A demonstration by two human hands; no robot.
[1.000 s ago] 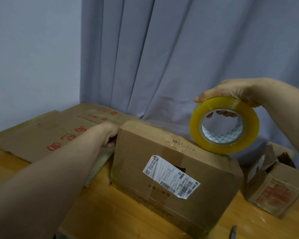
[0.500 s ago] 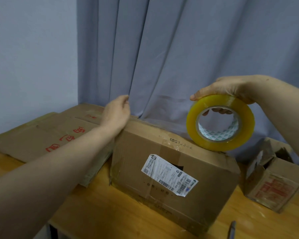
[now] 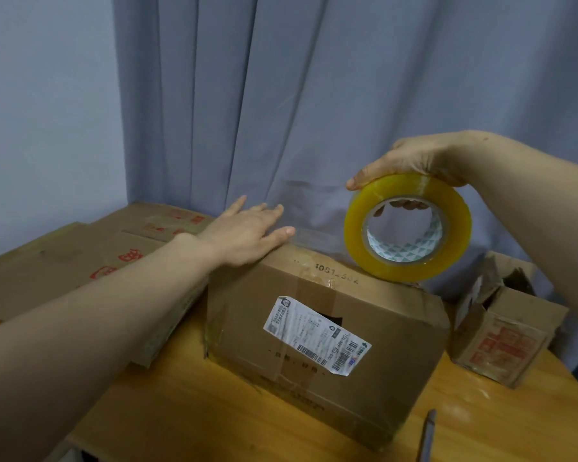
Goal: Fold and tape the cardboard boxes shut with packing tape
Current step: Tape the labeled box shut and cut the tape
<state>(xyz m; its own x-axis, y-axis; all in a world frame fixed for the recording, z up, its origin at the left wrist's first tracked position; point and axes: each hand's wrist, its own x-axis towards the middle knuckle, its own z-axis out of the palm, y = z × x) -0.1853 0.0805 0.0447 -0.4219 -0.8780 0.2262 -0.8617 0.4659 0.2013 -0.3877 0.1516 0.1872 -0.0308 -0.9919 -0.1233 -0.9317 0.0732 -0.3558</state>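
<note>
Two hands are at a closed box (image 3: 241, 315). The left hand (image 3: 247, 231) lies flat with its fingers straight and spread, palm down on the top left corner. The right hand (image 3: 411, 161) grips a yellow tape roll (image 3: 454, 225), thumb over the outer rim and fingertips showing through the core. The roll stands on edge on the box's top right edge. A faint clear strip (image 3: 317, 233) seems to run from the roll toward the left thumb. The box sits on a wooden surface (image 3: 214, 411), and a white label (image 3: 316, 335) is stuck aslant on its near side. Flattened cardboard (image 3: 64, 261) with red print lies to its left, touching it. A small box (image 3: 504, 331) with raised flaps stands just to its right. A thin grey object (image 3: 427, 435), too unclear to identify, lies near the front edge. A grey curtain (image 3: 314, 95) hangs behind.
</note>
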